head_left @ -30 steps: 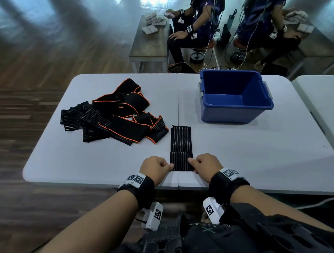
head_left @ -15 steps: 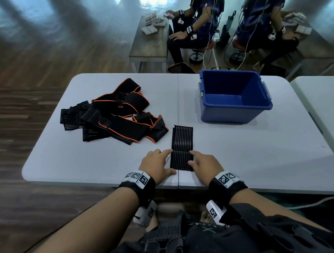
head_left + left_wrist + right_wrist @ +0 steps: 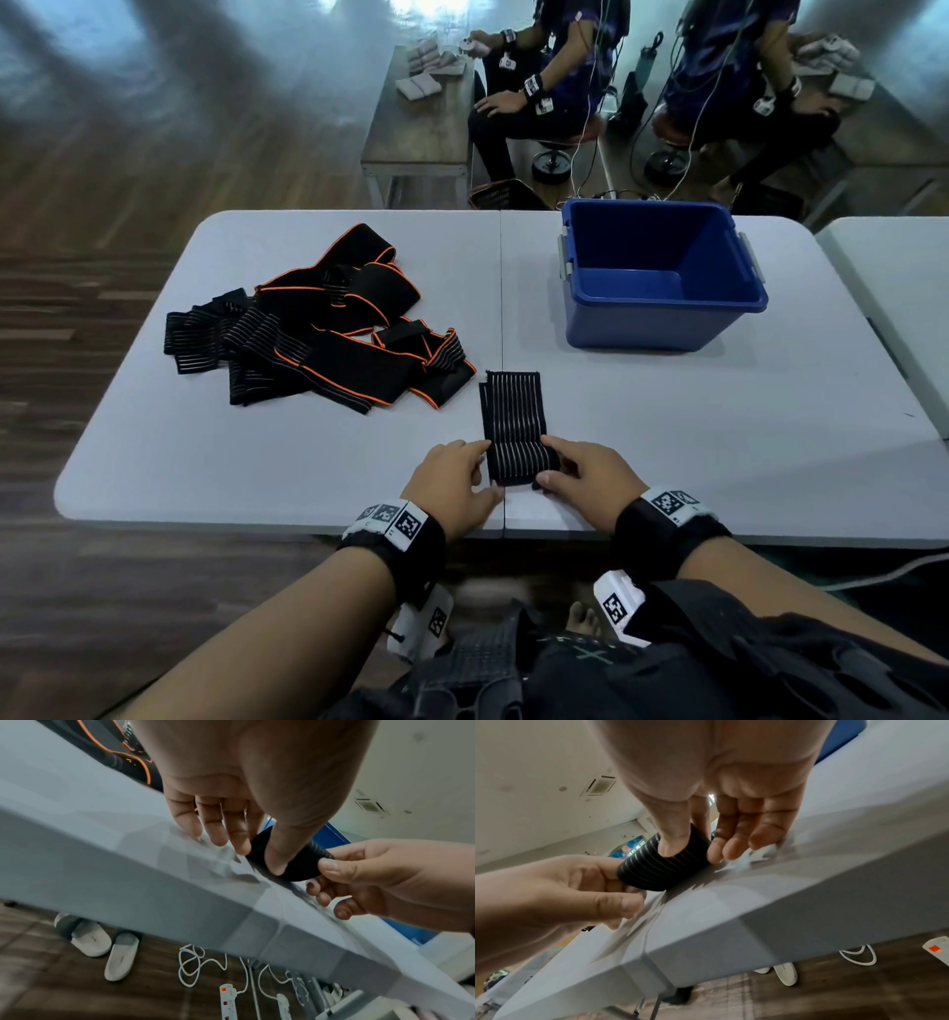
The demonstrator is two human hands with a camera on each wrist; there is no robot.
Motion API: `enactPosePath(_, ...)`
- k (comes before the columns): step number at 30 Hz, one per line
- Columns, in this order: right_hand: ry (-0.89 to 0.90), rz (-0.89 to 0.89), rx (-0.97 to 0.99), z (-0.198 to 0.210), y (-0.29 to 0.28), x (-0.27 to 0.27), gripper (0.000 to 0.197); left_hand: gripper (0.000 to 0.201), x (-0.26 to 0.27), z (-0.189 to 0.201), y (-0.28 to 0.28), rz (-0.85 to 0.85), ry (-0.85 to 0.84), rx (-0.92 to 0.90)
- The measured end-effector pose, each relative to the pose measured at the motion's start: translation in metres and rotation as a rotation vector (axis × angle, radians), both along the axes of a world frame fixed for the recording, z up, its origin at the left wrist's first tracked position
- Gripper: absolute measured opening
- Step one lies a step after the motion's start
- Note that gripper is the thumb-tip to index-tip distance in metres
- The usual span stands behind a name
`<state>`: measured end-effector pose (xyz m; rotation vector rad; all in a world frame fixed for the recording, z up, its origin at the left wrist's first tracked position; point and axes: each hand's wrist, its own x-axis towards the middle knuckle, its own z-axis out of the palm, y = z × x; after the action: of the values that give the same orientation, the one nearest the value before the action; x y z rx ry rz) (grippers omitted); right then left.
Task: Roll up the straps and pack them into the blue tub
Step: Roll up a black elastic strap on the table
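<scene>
Black ribbed elastic strap [image 3: 515,425] lies at the near edge of our grey bench [image 3: 719,437], its near end rolled. Our left hand [image 3: 452,485] and right hand [image 3: 590,480] pinch that roll. Bare bench separates it from the blue plastic tub [image 3: 662,318].

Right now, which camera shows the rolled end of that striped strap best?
The right wrist view: the rolled end fills the middle, ribs sharp. The left wrist view shows it partly behind the thumb; the head view shows it small, from above.
</scene>
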<state>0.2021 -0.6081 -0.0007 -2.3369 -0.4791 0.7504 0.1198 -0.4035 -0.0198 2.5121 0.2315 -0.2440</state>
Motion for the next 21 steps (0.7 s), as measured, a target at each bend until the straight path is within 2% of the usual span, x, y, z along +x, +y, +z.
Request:
enactPosePath(2,-0.018,-0.003,0.006,0.002,0.003,0.001,0.041,0.023,0.002,0.002,-0.001,0.027,-0.029,-0.026)
enactPosePath(4,-0.065,0.015,0.026,0.002,0.007,0.003,0.011,0.018,0.004,0.003,-0.002,0.071,-0.025,-0.052)
enactPosePath(5,-0.079,0.014,0.032,0.002,0.008,0.004,0.009,0.019,0.004,0.003,-0.002,0.091,-0.021,-0.062)
enactPosePath(8,-0.081,0.013,-0.004,0.002,0.013,0.006,0.028,0.029,0.005,0.003,-0.002,0.133,-0.020,-0.090)
enactPosePath(11,-0.052,0.012,0.036,0.004,0.014,0.007,0.026,0.033,0.005,0.003,-0.001,0.149,-0.037,-0.110)
enactPosePath(15,0.034,-0.110,0.082,0.003,0.014,0.010,0.040,0.033,0.008,0.007,-0.001,0.147,-0.051,-0.100)
enactPosePath(21,0.047,-0.157,0.046,0.005,0.023,0.017,0.024,0.033,0.014,0.009,-0.001,0.171,-0.010,-0.113)
